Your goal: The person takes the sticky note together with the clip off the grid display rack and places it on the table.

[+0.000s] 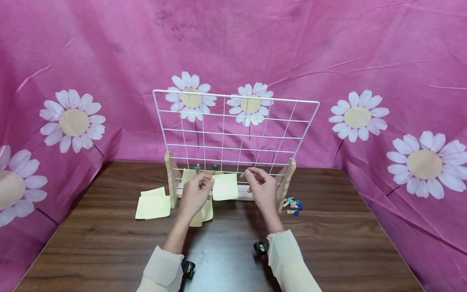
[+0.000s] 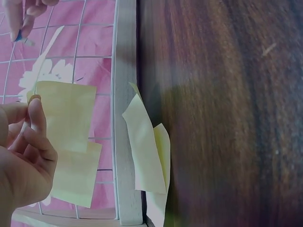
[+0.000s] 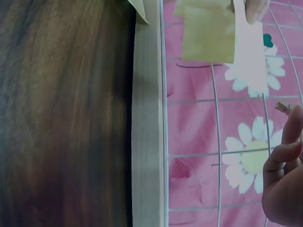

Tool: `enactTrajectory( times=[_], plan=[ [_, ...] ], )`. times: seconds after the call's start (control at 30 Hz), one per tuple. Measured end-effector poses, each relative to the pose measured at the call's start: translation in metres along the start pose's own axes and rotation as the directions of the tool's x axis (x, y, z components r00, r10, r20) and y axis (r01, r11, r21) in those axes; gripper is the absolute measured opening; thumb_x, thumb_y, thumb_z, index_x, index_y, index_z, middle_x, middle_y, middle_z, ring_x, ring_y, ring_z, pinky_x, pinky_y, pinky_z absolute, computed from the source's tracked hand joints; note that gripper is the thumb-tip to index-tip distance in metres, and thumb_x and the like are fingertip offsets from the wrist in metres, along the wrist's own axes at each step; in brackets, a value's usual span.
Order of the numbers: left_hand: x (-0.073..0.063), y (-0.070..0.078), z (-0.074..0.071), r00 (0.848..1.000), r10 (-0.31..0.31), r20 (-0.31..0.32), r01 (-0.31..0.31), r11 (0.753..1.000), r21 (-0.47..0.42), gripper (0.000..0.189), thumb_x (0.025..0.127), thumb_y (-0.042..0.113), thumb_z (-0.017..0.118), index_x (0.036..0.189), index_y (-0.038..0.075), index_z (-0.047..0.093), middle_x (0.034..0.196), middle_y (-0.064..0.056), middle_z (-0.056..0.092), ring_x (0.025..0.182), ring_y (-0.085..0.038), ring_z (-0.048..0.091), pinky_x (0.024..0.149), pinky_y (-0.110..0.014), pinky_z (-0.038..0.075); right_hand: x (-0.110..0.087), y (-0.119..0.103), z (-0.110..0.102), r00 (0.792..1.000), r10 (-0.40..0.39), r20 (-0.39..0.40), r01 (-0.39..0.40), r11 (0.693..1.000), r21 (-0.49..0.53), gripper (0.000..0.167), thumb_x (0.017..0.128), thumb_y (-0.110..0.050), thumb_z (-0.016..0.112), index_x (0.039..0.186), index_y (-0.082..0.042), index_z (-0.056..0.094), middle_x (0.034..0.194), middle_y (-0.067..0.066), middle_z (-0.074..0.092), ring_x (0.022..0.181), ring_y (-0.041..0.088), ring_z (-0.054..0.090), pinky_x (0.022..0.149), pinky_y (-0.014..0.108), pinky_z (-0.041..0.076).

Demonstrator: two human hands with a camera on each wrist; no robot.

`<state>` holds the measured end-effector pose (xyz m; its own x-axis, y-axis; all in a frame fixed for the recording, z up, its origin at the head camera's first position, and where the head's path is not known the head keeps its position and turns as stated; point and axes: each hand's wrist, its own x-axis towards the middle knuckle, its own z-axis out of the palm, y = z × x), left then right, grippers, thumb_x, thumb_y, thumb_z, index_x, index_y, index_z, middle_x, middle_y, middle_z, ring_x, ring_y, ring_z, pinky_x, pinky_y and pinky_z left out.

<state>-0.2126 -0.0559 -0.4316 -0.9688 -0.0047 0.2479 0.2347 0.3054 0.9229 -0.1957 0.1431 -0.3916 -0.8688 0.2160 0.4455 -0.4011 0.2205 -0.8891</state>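
Here, a white wire grid (image 1: 222,148) fills mid-frame in its wooden stand (image 1: 288,182) on the desk (image 1: 328,235), with loose yellow sheets (image 1: 153,206) at lower left, spare clothespins (image 1: 294,205) just beside the stand's right leg, and hung notes (image 1: 187,175) that my left hand (image 1: 197,192) partly covers. That hand pinches the left edge of a square note (image 1: 225,187), pale yellow, blank and nearly flat, held at centre before the grid's lower rows, while my right hand (image 1: 263,187), apart from it, pinches a small blue-ended peg (image 3: 282,107).
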Motion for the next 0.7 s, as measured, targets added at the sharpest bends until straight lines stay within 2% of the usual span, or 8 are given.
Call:
enactTrajectory(
  times=[0.13,0.23,0.33,0.4,0.6,0.7],
  plan=[
    [-0.003,0.000,-0.003,1.000,-0.009,-0.001,0.009,1.000,-0.016,0.015,0.098,0.011,0.065,0.109,0.002,0.070,0.075,-0.006,0.070,0.057,-0.027,0.067,0.051,-0.026,0.048,0.001,0.017,-0.008,0.999,0.040,0.001,-0.040,0.999,0.025,0.015,0.095,0.004,0.066,0.106,0.014,0.070,0.088,0.030,0.071,0.045,0.023,0.056,0.044,0.016,0.041],
    [-0.005,0.000,-0.006,1.000,-0.016,-0.012,0.016,0.999,-0.031,0.015,0.099,0.010,0.064,0.109,0.000,0.069,0.073,-0.006,0.069,0.053,-0.019,0.064,0.049,-0.025,0.046,0.002,0.031,-0.014,0.996,0.080,-0.027,-0.079,0.996,0.031,0.018,0.095,0.001,0.068,0.108,0.012,0.071,0.084,0.021,0.073,0.044,0.014,0.055,0.045,0.016,0.042],
    [-0.006,-0.002,-0.007,0.999,-0.027,-0.019,0.025,0.998,-0.054,0.014,0.099,0.009,0.063,0.108,0.000,0.068,0.073,-0.007,0.068,0.052,-0.016,0.062,0.048,-0.024,0.045,0.002,0.040,-0.021,0.993,0.104,-0.062,-0.102,0.994,0.035,0.018,0.095,-0.004,0.070,0.108,0.008,0.074,0.080,0.008,0.074,0.044,0.010,0.055,0.044,0.016,0.040],
    [-0.007,-0.003,-0.008,0.999,-0.028,-0.021,0.026,0.997,-0.069,0.013,0.099,0.008,0.063,0.108,-0.001,0.068,0.072,-0.007,0.068,0.051,-0.016,0.061,0.048,-0.024,0.046,0.002,0.042,-0.024,0.991,0.104,-0.078,-0.101,0.994,0.048,0.018,0.095,-0.007,0.070,0.107,0.007,0.074,0.080,0.005,0.074,0.044,0.009,0.055,0.044,0.016,0.040],
    [-0.009,-0.004,-0.011,0.999,-0.035,-0.018,0.033,0.996,-0.088,0.012,0.099,0.008,0.063,0.108,0.000,0.067,0.072,-0.007,0.067,0.051,-0.016,0.060,0.050,-0.026,0.048,-0.001,0.042,-0.034,0.991,0.087,-0.100,-0.078,0.993,0.091,0.021,0.095,-0.005,0.071,0.107,0.011,0.072,0.086,0.022,0.073,0.044,0.008,0.055,0.043,0.018,0.042],
    [-0.011,-0.006,-0.012,0.999,-0.046,-0.010,0.045,0.995,-0.094,0.012,0.100,0.008,0.062,0.108,0.001,0.067,0.071,-0.007,0.066,0.051,-0.017,0.060,0.049,-0.024,0.044,-0.003,0.043,-0.041,0.989,0.105,-0.100,-0.094,0.989,0.114,0.022,0.093,-0.003,0.072,0.107,0.014,0.070,0.084,0.017,0.074,0.044,0.011,0.056,0.045,0.020,0.045]
  ],
)
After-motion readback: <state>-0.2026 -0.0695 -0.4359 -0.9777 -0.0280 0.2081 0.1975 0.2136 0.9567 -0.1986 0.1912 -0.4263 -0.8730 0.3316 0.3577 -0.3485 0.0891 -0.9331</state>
